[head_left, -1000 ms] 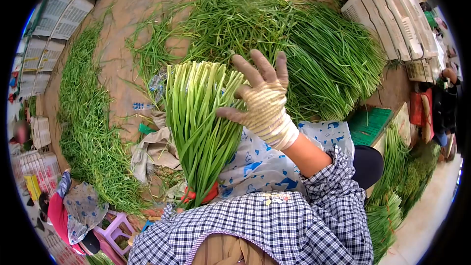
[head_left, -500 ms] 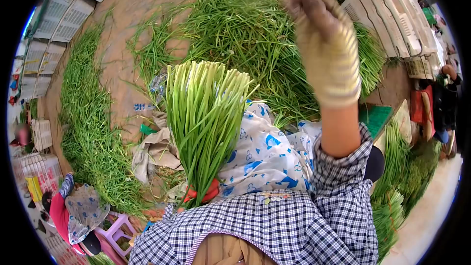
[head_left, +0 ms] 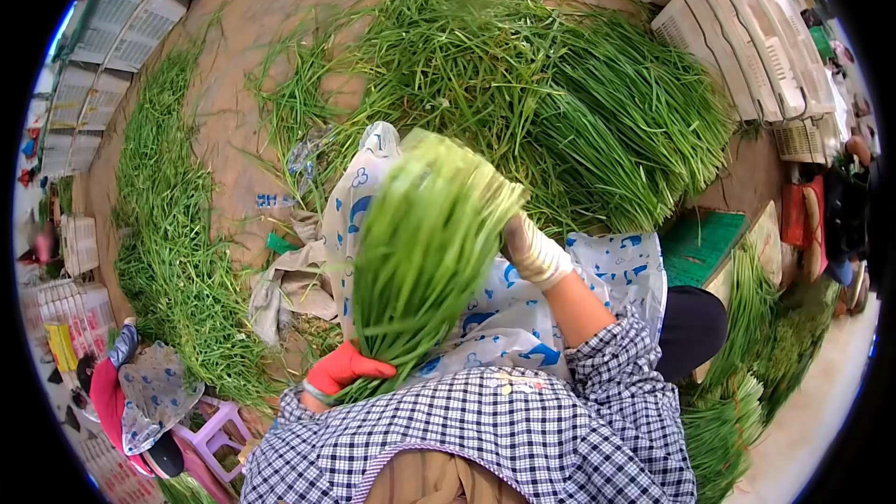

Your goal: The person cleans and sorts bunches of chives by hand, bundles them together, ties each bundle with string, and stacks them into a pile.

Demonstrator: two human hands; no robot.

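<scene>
A thick bunch of garlic chives (head_left: pixel 425 243) is tilted over my lap, pale cut ends up and leaves down toward my body; motion smears it. My left hand (head_left: pixel 347 369), in a red glove, is closed around its lower leafy part. My right hand (head_left: pixel 534 254), in a cream glove with a darkened finger part, is against the bunch's right side near the cut ends. Its fingers are mostly hidden and blurred, so I cannot see whether they grip. Under the bunch, a white plastic apron (head_left: pixel 607 266) with blue prints covers my lap.
A large heap of loose chives (head_left: pixel 616 121) lies ahead, and a long row (head_left: pixel 168 224) runs along the left. Plastic crates (head_left: pixel 728 37) stand at right, near a green board (head_left: pixel 700 247). Another person (head_left: pixel 121 401) is at lower left beside a purple stool (head_left: pixel 215 434).
My right hand has come down from high on the right to the bunch's side. The bunch has shifted right and tilted, and my red-gloved left hand shows more fully.
</scene>
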